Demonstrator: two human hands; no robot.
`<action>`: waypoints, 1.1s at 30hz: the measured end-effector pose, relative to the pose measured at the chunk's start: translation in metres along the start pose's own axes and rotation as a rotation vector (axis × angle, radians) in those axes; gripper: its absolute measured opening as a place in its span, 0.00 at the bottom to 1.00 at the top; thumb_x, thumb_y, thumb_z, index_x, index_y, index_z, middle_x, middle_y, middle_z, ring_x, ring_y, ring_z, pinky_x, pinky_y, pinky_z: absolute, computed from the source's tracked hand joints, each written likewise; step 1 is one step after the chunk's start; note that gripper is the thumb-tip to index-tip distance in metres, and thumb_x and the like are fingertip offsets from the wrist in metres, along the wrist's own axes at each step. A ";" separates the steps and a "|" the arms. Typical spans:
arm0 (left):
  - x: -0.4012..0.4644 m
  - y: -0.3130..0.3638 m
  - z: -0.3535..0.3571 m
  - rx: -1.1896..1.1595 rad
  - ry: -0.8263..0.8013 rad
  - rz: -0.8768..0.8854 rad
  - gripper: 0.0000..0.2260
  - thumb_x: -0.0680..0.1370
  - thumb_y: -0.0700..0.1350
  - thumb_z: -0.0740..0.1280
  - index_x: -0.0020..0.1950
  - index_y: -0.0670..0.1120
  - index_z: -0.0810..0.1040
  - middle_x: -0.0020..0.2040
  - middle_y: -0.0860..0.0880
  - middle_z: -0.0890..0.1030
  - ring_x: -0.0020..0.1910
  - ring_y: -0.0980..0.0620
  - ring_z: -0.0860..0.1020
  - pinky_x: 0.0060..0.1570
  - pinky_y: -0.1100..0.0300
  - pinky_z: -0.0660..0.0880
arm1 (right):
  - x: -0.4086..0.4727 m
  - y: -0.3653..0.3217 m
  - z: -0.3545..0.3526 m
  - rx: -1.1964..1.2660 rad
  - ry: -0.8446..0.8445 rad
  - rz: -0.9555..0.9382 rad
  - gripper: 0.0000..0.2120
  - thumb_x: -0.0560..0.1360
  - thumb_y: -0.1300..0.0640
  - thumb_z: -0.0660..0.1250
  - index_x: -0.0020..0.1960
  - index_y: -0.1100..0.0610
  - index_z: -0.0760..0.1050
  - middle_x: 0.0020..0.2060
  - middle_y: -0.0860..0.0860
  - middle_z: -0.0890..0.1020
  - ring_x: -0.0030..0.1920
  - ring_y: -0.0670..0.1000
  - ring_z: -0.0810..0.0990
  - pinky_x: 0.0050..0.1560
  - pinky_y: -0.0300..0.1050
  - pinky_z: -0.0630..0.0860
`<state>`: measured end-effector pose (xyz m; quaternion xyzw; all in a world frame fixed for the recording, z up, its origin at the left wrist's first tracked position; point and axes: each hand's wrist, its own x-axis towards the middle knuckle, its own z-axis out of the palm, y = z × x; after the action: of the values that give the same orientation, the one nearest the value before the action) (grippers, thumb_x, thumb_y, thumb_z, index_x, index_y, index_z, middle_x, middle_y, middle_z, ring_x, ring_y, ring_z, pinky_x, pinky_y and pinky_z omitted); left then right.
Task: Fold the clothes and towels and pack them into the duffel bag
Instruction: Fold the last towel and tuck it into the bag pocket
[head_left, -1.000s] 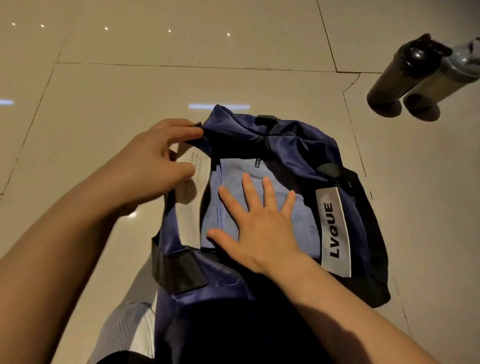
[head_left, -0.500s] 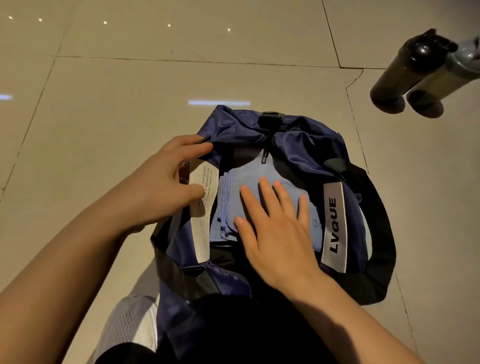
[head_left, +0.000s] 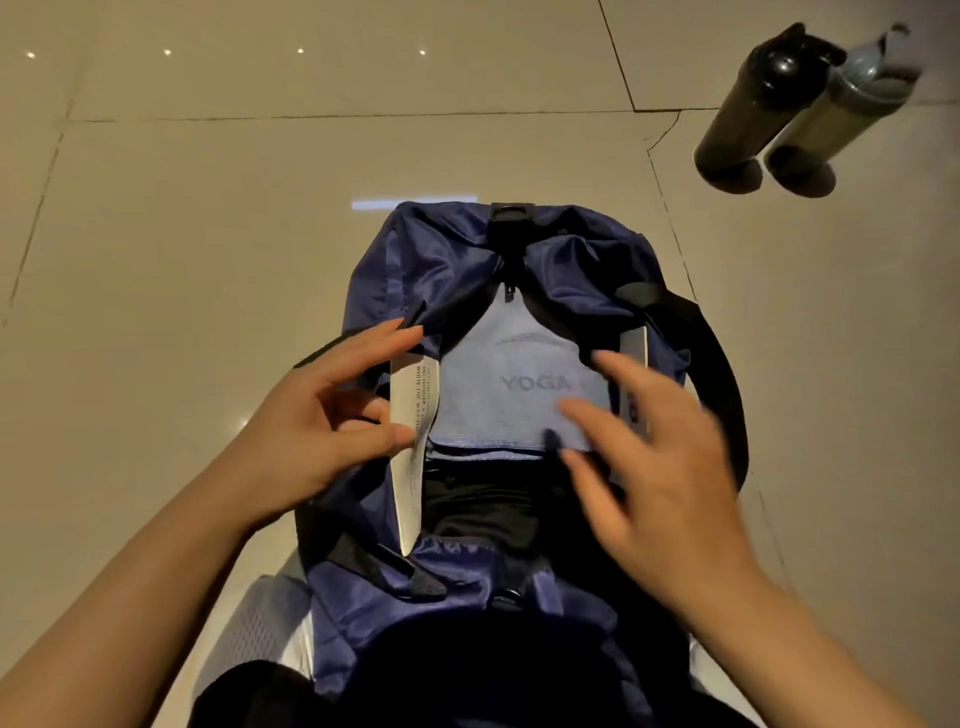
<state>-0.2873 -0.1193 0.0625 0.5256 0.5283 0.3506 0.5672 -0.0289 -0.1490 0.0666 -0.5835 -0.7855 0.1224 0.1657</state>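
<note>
1. A navy duffel bag (head_left: 457, 270) lies on the tiled floor (head_left: 208, 234) straight in front of me, its long axis running from near to far, with the far end gathered under a black buckle (head_left: 511, 214).
2. Its top is open. Inside lies a folded pale blue towel (head_left: 509, 395) printed YOGA, set toward the far half of the opening; the word reads upright from my side.
3. My left hand (head_left: 322, 421) pinches the white label strip (head_left: 413, 447) on the bag's left edge, thumb and fingers clamped on it.
4. My right hand (head_left: 660, 457) hovers over the towel's right side, fingers spread apart and blurred, gripping nothing.
5. Two dark bottles (head_left: 789, 104) stand touching each other on the floor, far right, well apart from the bag.
6. A black strap (head_left: 722, 374) curves along the bag's right side.
</note>
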 end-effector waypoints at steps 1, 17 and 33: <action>-0.001 0.000 -0.002 -0.075 -0.012 -0.017 0.32 0.63 0.38 0.79 0.64 0.59 0.78 0.64 0.52 0.78 0.39 0.52 0.77 0.48 0.57 0.77 | -0.013 0.007 -0.004 -0.051 0.071 0.106 0.19 0.73 0.50 0.68 0.62 0.54 0.78 0.67 0.59 0.70 0.65 0.61 0.69 0.61 0.60 0.68; -0.019 -0.036 0.048 1.101 -0.047 0.187 0.36 0.73 0.53 0.72 0.77 0.54 0.60 0.78 0.54 0.57 0.58 0.49 0.78 0.48 0.54 0.77 | -0.054 0.019 -0.005 0.312 -0.595 0.342 0.37 0.78 0.52 0.65 0.75 0.37 0.44 0.74 0.47 0.60 0.68 0.45 0.68 0.63 0.37 0.68; 0.004 -0.092 0.052 1.332 0.003 0.259 0.33 0.76 0.63 0.53 0.79 0.54 0.52 0.78 0.45 0.56 0.75 0.36 0.56 0.56 0.25 0.65 | -0.008 0.036 0.062 -0.090 -0.366 0.003 0.48 0.71 0.49 0.74 0.79 0.46 0.45 0.78 0.48 0.41 0.77 0.55 0.45 0.70 0.44 0.53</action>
<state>-0.2508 -0.1458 -0.0332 0.8215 0.5651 0.0160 0.0751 -0.0203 -0.1463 -0.0049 -0.5597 -0.8063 0.1913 -0.0064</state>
